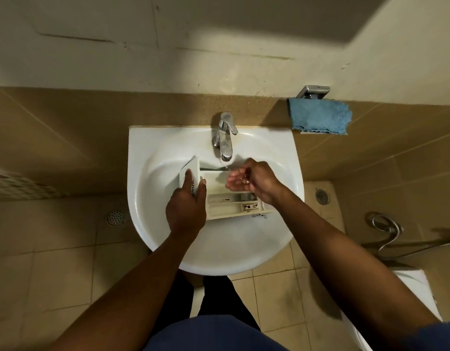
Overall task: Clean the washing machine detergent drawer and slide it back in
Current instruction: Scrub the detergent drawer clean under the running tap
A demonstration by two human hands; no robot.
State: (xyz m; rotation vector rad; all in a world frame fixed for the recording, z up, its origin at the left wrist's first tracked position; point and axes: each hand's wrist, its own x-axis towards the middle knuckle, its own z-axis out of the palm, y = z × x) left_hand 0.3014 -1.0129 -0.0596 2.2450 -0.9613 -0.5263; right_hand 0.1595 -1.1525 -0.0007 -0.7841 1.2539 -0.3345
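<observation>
The white detergent drawer [229, 202] lies in the white sink [153, 224], its front panel to the left and its compartments facing up, some with dark grime. My left hand [187, 206] grips the front panel, fingers over its top edge. My right hand [254, 179] is cupped over the drawer's far compartment, right under the chrome tap [225, 138], where a thin stream of water runs onto the fingers. The right hand holds nothing that I can make out.
A blue cloth [320, 116] hangs from a metal holder on the wall to the right of the sink. Floor drains [115, 217] sit at both sides. A spray hose [386, 231] and a white toilet edge [416, 282] are at the right.
</observation>
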